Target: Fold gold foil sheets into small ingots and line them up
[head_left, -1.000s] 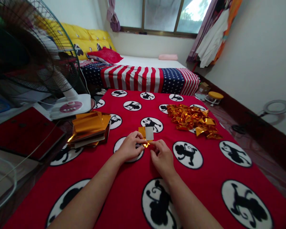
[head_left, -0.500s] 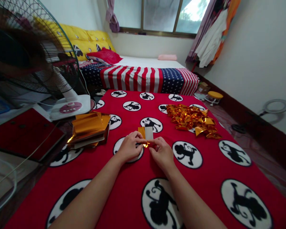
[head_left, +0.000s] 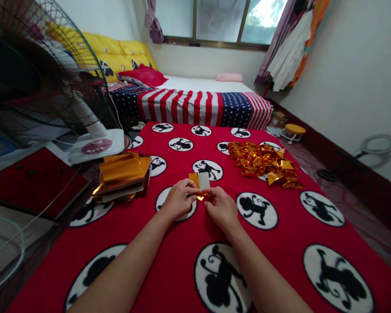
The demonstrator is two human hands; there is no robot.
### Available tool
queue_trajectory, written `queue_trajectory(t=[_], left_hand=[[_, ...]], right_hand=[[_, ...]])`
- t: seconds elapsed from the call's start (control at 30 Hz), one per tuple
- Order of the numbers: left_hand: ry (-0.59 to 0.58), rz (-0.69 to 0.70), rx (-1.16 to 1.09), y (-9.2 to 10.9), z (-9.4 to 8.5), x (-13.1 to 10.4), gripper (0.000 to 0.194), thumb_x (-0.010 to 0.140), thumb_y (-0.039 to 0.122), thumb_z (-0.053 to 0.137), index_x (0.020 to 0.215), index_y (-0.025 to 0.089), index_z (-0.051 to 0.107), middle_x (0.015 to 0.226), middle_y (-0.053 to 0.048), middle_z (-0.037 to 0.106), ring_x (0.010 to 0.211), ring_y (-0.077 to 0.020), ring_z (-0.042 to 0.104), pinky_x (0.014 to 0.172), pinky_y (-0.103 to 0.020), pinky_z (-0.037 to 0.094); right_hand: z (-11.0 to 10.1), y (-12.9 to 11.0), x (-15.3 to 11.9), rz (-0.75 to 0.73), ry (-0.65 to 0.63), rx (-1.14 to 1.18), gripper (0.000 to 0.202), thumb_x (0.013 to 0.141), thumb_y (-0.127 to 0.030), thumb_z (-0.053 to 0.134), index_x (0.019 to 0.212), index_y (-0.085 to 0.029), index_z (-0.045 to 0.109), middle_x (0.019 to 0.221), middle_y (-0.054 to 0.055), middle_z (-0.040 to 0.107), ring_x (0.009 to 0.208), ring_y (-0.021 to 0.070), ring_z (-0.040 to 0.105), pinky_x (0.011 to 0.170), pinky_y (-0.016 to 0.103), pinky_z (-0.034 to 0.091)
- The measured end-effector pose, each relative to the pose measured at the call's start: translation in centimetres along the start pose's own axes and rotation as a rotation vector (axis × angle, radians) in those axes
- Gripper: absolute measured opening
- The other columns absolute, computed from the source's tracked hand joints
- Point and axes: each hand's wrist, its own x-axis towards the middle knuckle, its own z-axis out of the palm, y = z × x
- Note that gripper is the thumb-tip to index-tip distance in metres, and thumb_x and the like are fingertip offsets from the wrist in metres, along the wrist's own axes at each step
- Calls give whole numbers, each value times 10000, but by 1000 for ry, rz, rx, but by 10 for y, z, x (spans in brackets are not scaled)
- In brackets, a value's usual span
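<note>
Between my hands is a small sheet of gold foil paper (head_left: 203,181), partly folded, with a gold strip and a pale grey strip showing above my fingers. My left hand (head_left: 181,198) pinches its left side near the lower edge. On the right side, my right hand (head_left: 222,208) grips it with thumb and index finger, the fingertips of both hands nearly meeting. A shiny gold fold peeks out below them. To the left lies a stack of gold foil sheets (head_left: 124,171). A pile of folded gold foil pieces (head_left: 260,161) rests at the far right.
A red cloth with monkey prints (head_left: 280,243) covers the surface under my hands. An electric fan (head_left: 97,143) stands at the left, beside a dark red panel (head_left: 35,182). Behind is a bed with a striped and starred cover (head_left: 189,104). A yellow stool (head_left: 295,129) stands at right.
Both hands keep their grip on the foil paper, with only a slight shift of the fingertips. The view has moved very little; the stack and the pile look the same.
</note>
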Motion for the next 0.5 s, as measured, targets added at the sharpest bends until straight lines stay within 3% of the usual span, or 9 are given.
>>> queue_trajectory(t=[0.13,0.27,0.5], left_hand=[[21,-8,33,2,0,1,251,825,140,581,935,254,776,916,-44,642,879,-176,586,801,-307,460],[10,14,79,2,-1,0,358,714,98,601,984,265,766,968,-38,640,912,-193,584,835,-319,467],[-46,-6,65,1,-3,1,418,664,94,579,1000,260,763,1014,-40,643,950,-208,588,901,-334,476]], right_hand=[[2,3,0,-16,12,12,248,762,-178,660,975,-295,708,892,-29,671,776,139,619,632,238,410],[2,5,1,-36,10,0,233,774,-209,668,986,-296,713,903,-17,663,776,140,614,626,236,411],[0,-3,4,28,-51,-41,337,703,-97,657,984,-285,657,909,-29,678,815,158,633,641,249,373]])
